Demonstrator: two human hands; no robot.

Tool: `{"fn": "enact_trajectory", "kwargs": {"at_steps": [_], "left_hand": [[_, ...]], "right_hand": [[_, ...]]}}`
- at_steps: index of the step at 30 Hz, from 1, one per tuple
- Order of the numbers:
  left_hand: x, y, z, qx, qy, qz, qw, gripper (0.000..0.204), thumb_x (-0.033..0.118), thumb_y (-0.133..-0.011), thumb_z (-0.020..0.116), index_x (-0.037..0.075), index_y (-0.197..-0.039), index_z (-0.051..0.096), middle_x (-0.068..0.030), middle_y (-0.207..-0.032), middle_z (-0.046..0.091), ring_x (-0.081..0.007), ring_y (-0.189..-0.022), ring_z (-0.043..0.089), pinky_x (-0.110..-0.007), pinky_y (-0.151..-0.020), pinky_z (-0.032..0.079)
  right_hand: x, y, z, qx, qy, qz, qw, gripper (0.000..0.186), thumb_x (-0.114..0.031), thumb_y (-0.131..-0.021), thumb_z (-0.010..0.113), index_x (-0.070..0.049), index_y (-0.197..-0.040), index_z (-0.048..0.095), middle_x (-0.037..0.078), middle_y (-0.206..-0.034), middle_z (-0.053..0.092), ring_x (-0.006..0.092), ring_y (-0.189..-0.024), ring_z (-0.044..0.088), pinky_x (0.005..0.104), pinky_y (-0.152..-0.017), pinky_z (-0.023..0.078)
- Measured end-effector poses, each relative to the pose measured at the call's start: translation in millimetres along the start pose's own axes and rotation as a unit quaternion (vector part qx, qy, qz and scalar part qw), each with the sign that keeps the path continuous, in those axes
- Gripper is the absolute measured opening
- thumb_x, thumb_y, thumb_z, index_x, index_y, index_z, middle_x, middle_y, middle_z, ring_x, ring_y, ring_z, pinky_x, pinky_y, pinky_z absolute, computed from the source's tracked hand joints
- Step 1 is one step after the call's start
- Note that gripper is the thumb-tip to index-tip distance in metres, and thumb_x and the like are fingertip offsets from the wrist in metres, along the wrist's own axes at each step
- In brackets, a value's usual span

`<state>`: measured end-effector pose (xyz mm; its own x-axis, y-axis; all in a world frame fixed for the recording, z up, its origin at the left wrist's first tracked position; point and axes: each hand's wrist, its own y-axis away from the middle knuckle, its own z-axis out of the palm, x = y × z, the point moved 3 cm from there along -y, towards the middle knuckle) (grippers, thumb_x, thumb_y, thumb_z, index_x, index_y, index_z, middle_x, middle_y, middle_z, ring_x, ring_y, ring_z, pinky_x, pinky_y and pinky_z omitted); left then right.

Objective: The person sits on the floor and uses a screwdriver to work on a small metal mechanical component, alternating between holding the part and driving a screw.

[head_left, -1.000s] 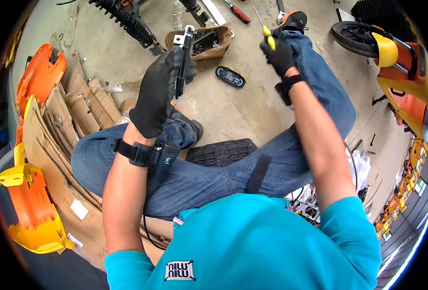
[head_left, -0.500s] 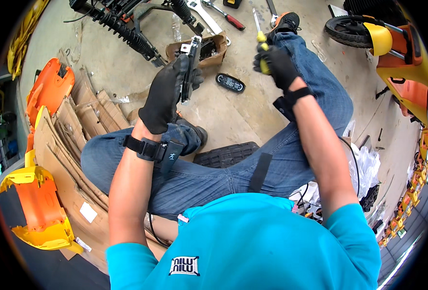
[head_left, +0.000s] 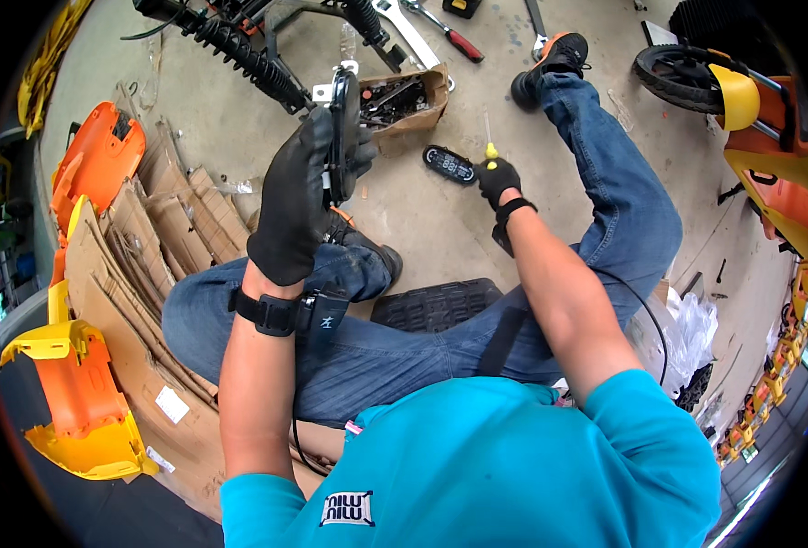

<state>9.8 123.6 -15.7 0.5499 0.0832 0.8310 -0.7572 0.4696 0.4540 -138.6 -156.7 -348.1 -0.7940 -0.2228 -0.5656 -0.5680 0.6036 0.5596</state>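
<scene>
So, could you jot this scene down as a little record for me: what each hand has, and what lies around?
Left hand: gloved, gripping a slim black part with a small pale tab
Right hand: gloved, holding a yellow-handled screwdriver, apart from the black part
Beside the right hand: a dark display on the floor
Beyond the left hand: a cardboard box of small parts
Farther out: a wrench and a red-handled tool
Far left: cardboard sheets and an orange-and-yellow plastic shell
</scene>
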Motion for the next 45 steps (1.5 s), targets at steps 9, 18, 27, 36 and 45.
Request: {"fn": "enact_trajectory", "kwargs": {"at_steps": [9,18,27,36,45], "left_hand": [[-21,-5,-10,-0.033,-0.025,0.001,0.999,0.055,0.045,-0.103,0.047,-0.005,-0.125,0.055,-0.0134,-0.106,0.066,-0.0203,-0.093,0.066,-0.035,-0.087,0.053],[-4,-2,33,-0.121,-0.108,0.045,0.986,0.051,0.042,-0.104,0.046,-0.004,-0.125,0.057,-0.0107,-0.108,0.067,-0.0155,-0.092,0.065,-0.030,-0.087,0.053],[5,2,50,-0.145,-0.091,0.057,0.984,0.052,0.040,-0.106,0.042,-0.002,-0.135,0.051,-0.0103,-0.113,0.066,-0.0186,-0.100,0.066,-0.032,-0.090,0.054],[-30,-11,41,-0.161,-0.207,0.004,0.965,0.045,0.036,-0.105,0.045,-0.003,-0.123,0.057,-0.0099,-0.108,0.066,-0.0182,-0.096,0.066,-0.029,-0.084,0.052],[-36,-9,52,-0.174,-0.348,0.086,0.917,0.040,0.032,-0.105,0.040,0.000,-0.120,0.060,-0.0097,-0.103,0.068,-0.0157,-0.095,0.064,-0.028,-0.082,0.050]], "right_hand": [[-218,102,-133,-0.171,-0.170,-0.190,0.952,0.033,-0.031,-0.092,0.063,0.000,-0.100,0.057,0.005,-0.082,0.057,0.0128,-0.072,0.059,0.0293,-0.065,0.053],[-253,221,-230,-0.165,-0.148,-0.270,0.937,0.041,-0.022,-0.089,0.068,-0.005,-0.125,0.060,0.003,-0.101,0.063,0.0100,-0.085,0.060,0.0263,-0.073,0.054],[-272,209,-275,-0.130,-0.277,-0.409,0.860,0.042,-0.027,-0.096,0.063,-0.005,-0.131,0.058,0.008,-0.110,0.064,0.0120,-0.091,0.063,0.0225,-0.078,0.055],[-234,184,-179,-0.389,-0.403,-0.153,0.814,0.037,-0.024,-0.092,0.064,0.000,-0.120,0.056,0.005,-0.091,0.063,0.0134,-0.078,0.064,0.0273,-0.069,0.056],[-237,185,-152,-0.215,-0.172,-0.242,0.930,0.031,-0.023,-0.087,0.070,-0.005,-0.110,0.061,-0.001,-0.080,0.059,0.0056,-0.067,0.055,0.0221,-0.058,0.045]]}}
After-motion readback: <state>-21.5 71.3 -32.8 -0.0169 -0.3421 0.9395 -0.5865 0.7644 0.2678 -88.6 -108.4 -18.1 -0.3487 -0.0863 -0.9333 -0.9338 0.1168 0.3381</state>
